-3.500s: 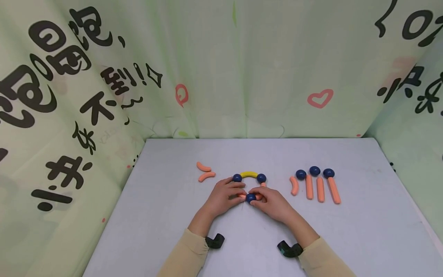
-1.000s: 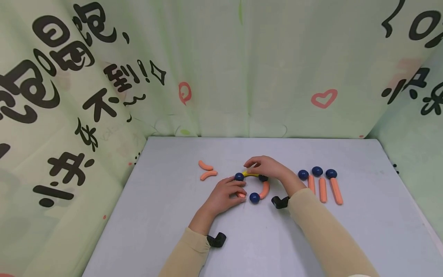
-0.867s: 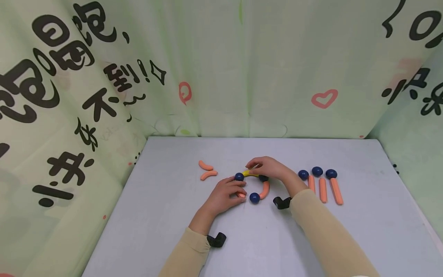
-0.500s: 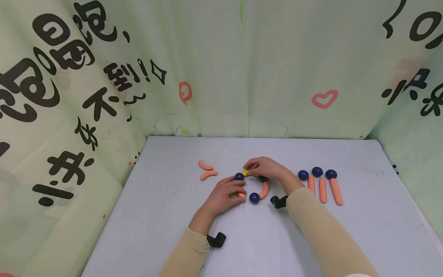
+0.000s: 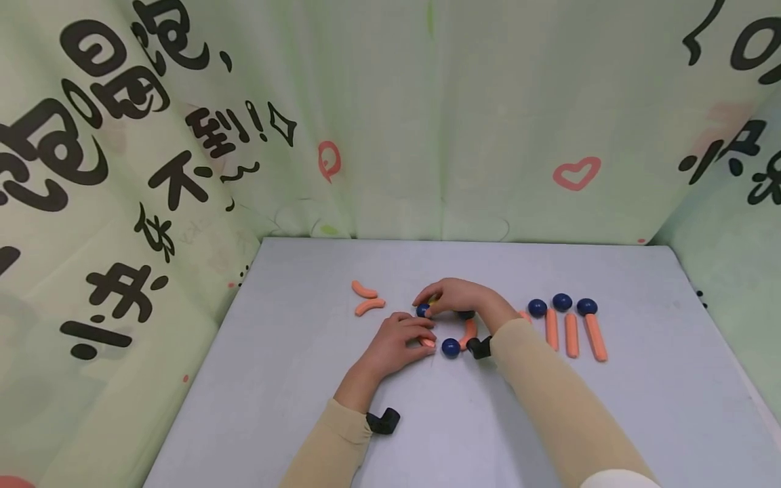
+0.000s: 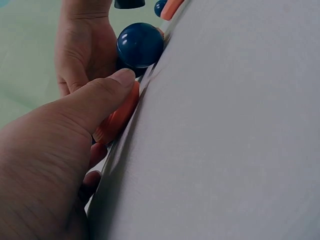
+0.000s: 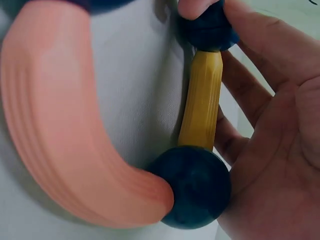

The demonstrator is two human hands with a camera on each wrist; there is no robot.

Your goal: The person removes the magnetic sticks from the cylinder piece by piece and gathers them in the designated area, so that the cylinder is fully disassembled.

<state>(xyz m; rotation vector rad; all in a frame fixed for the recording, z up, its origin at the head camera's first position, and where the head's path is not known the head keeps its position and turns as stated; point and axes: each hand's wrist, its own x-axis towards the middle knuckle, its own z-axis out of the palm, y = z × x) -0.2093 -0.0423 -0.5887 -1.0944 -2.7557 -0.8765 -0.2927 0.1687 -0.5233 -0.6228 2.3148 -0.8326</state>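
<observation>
My left hand [image 5: 399, 342] rests low on the table and pinches a curved orange stick [image 6: 120, 117] between thumb and fingers. Above it, my right hand [image 5: 460, 296] holds a blue ball [image 7: 207, 30] at the left end of a curved yellow stick [image 7: 202, 100]. The yellow stick's other end meets a second blue ball [image 7: 192, 187], and another curved orange stick [image 5: 470, 333] runs from that one down to a third blue ball [image 5: 451, 348]. A small gap separates this lowest ball from my left fingertips in the head view. The right hand hides most of the yellow stick there.
Two curved orange sticks [image 5: 369, 307] lie to the left on the white table [image 5: 317, 407]. On the right, blue balls [image 5: 537, 308] top a row of straight orange sticks [image 5: 571, 335]. A printed curtain [image 5: 488, 135] encloses the back and sides.
My right hand has left the lowest ball, gone up to the yellow stick, then slid left along it to the ball at its left end. The left hand stays in place.
</observation>
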